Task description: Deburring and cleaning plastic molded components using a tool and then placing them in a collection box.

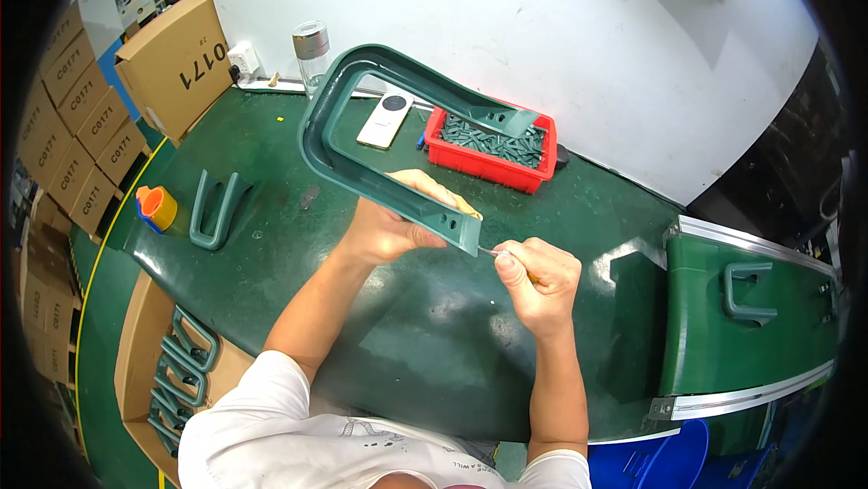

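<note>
A large green U-shaped plastic part [330,100] is raised above the table, its open end toward the right. My left hand [393,227] is closed around its nearer arm, close to the end with small holes. At that end, my right hand [545,286] grips a small hand tool with a thin metal tip [489,252]. The tip meets or nearly meets the part's end edge; its handle is mostly hidden in my fist. Beyond the part stands a red bin [488,167] filled with small green plastic pieces [497,141].
Left on the table lie another green U-shaped part [215,218] and an orange cup [159,207]. A phone [386,120] and a bottle [311,53] are behind. An open carton [134,344] holds several parts. A conveyor [723,353] carries one at right.
</note>
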Available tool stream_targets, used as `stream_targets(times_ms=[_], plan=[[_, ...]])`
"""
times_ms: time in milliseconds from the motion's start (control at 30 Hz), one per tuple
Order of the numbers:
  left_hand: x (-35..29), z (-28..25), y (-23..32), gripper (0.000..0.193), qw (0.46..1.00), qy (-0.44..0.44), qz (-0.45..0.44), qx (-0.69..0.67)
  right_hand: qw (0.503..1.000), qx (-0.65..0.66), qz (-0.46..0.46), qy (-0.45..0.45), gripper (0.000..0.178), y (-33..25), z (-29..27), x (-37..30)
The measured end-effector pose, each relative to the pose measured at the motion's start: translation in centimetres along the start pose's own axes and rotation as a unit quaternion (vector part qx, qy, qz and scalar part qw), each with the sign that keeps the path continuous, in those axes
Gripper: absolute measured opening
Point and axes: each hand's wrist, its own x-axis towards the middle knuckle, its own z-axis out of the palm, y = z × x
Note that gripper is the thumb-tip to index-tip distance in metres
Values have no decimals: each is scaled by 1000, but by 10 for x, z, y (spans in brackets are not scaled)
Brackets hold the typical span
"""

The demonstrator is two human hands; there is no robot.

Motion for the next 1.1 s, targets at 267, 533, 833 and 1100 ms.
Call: stream_targets(times_ms=[267, 533, 833, 1100], plan=[[-3, 5, -6, 35, 992, -100, 24, 72, 996, -58, 54, 49, 20, 4, 2, 2], [-3, 5, -7, 35, 999, -50, -6, -6, 954, 214, 192, -84, 39, 1, -13, -1], [-4, 3, -11, 37, 999, -42, -4, -2, 951, 211, 163, -155, 40, -2, -13, -1], [-6, -2, -12, 39, 1000, 8, -21, -2, 976, 82, 46, -197, 26, -9, -1, 3]])
